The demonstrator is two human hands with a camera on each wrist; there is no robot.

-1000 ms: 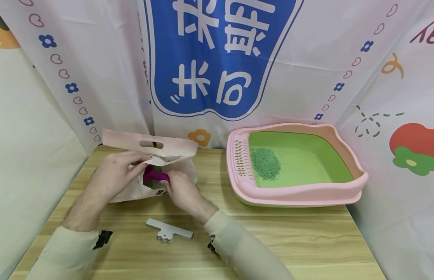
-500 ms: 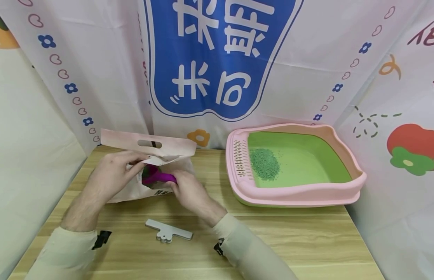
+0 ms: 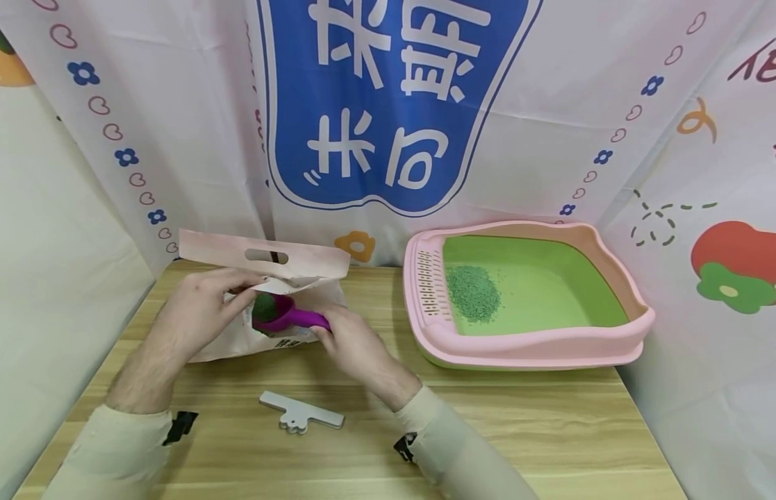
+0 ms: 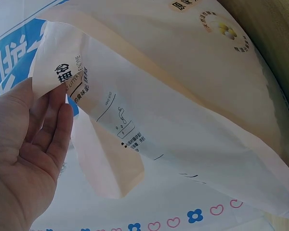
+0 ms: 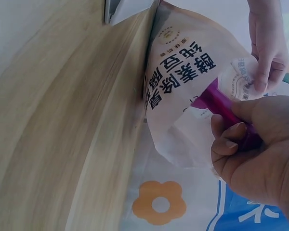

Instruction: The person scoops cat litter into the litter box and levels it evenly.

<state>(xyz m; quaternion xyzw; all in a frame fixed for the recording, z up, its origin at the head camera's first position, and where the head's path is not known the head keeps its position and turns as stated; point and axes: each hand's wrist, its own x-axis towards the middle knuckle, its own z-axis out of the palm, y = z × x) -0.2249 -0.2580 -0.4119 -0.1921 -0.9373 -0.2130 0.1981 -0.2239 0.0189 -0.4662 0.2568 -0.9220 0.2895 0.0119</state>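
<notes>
Purple scoop point(image 3: 294, 317), bowl end in the mouth of the paper bag point(image 3: 312, 262); dark green stuff in the bowl. Long axis runs approx. L–R in head view: bowl points L, handle points R and slightly twd the person. R hand point(image 3: 362, 351) has its fingers curled round the handle end, clamped on it. L hand point(image 3: 196, 305) pinches the bag's opening edge btw. thumb & fingers.

Bag text: Chinese incl. 酵素除臭 and 纯豆腐 in R wrist view, smaller 原味奶香 nearby; L wrist view shows "LITTER" & "ENZYME" on the folded edge, other small print too fine to read. Blue sign point(image 3: 375, 90) on the backdrop: 未来可期, chars turned sideways.

Silver clip point(image 3: 302, 412) lies on the bench point(image 3: 519, 430), nearer the person than the bag. Pink/green tray point(image 3: 531, 345) to R, w/ green granules point(image 3: 474, 294) at its L end.
</notes>
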